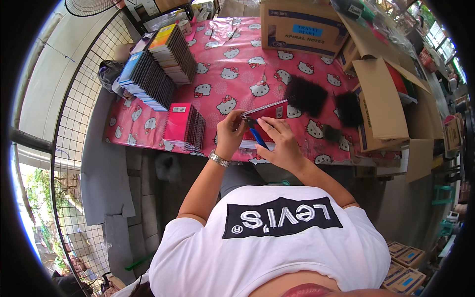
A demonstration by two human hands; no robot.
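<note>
Pliers point(257, 137) sit within the closed right hand point(284, 144), tip at the left end of the coil point(265, 106), where fingers of the left hand point(230, 129) pinch. The red notebook point(270, 113) it binds is on the table point(215, 85), right of a stack point(179, 123), with black coils point(309, 95) and a carton point(302, 30) farther off.

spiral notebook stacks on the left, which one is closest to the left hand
The pink-topped stack, near the table's front edge; the blue-topped stack and yellow-topped stack both stand farther from the left hand.
</note>
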